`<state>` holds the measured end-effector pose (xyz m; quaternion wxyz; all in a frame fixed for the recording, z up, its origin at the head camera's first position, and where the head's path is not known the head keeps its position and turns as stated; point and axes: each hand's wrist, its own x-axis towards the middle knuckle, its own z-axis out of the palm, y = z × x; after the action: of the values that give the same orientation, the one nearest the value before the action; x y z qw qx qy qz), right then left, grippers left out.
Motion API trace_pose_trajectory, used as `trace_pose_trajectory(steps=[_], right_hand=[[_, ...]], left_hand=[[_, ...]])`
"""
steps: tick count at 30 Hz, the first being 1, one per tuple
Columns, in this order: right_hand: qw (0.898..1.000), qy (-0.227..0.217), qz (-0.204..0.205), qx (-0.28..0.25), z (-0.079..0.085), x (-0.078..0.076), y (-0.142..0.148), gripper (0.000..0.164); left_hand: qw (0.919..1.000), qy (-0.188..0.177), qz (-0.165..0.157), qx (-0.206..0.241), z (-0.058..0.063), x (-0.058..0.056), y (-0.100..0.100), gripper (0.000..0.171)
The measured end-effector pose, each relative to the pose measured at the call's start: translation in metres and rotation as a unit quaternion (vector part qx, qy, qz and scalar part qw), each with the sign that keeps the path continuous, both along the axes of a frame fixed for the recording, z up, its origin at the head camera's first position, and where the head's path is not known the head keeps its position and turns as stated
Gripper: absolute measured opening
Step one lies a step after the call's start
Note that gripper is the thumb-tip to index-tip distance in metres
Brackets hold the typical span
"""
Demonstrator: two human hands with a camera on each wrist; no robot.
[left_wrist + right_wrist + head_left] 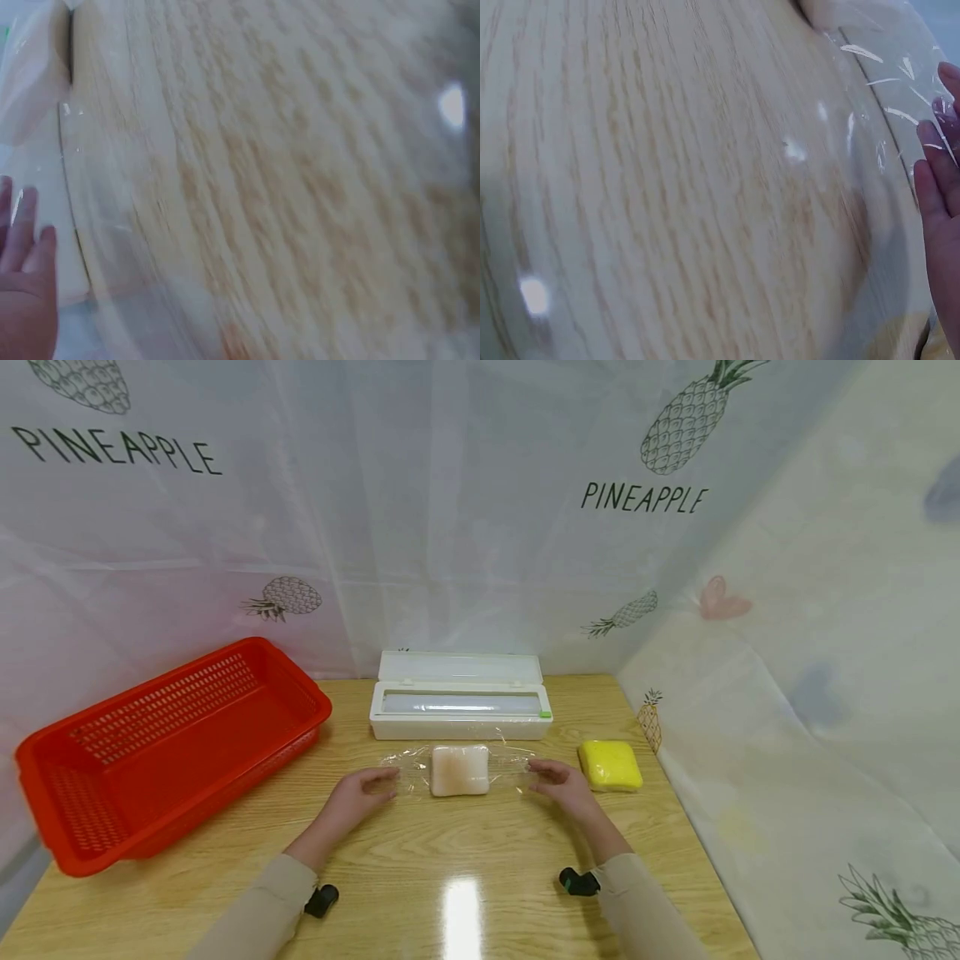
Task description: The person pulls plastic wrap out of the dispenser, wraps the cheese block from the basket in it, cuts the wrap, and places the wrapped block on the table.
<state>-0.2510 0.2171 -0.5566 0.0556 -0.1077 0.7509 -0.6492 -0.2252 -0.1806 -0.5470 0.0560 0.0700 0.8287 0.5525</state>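
A pale rounded block (pixel 460 770) with a tan patch, like a bread slice or a sponge, lies mid-table inside clear cling film (pixel 509 763). The film spreads out to both sides of it. At the film's left end is my left hand (pixel 358 799), thumb and fingers apart with a gap between them. My right hand (pixel 567 788) is at the other end, its fingertips right at the film's edge. From the right wrist, the fingers (pixel 939 184) look straight and overlap the shiny film. The left wrist view catches the left hand (pixel 28 289) with fingers extended.
A white cling film dispenser (pixel 461 727) stands behind the block with its lid (pixel 460 667) raised. To the right lies a yellow wrapped block (pixel 611 766), close to the right hand. A red basket (pixel 225 785) takes up the table's left side. Printed sheets (pixel 450 527) hang behind.
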Motion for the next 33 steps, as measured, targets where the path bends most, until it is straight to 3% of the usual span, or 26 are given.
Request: trace_pose_trajectory(steps=[5, 11, 16, 20, 27, 33], right_hand=[[0.999, -0.015, -0.016, -0.025, 0.003, -0.001, 0.0, 0.038], [0.998, -0.048, -0.007, 0.028, 0.014, -0.005, 0.001, 0.049], [0.995, -0.069, 0.02, 0.076, 0.019, -0.01, 0.002, 0.051], [0.992, -0.063, 0.029, 0.107, 0.022, -0.012, -0.001, 0.048], [0.985, -0.019, -0.005, 0.169, 0.001, -0.023, -0.001, 0.043], [0.985, 0.011, -0.045, 0.164, 0.0, -0.023, -0.001, 0.038]], left_hand=[[0.9977, -0.017, 0.001, 0.065, -0.001, -0.003, 0.003, 0.043], [0.9992, 0.0, 0.006, 0.039, -0.003, -0.008, 0.001, 0.052], [0.9996, 0.023, -0.016, 0.0, -0.004, -0.014, 0.0, 0.052], [0.9986, 0.029, -0.033, -0.03, -0.006, -0.02, -0.001, 0.051], [0.9975, 0.018, -0.051, -0.046, -0.007, -0.03, -0.004, 0.048], [0.9994, 0.002, -0.004, -0.033, -0.011, -0.036, -0.013, 0.048]])
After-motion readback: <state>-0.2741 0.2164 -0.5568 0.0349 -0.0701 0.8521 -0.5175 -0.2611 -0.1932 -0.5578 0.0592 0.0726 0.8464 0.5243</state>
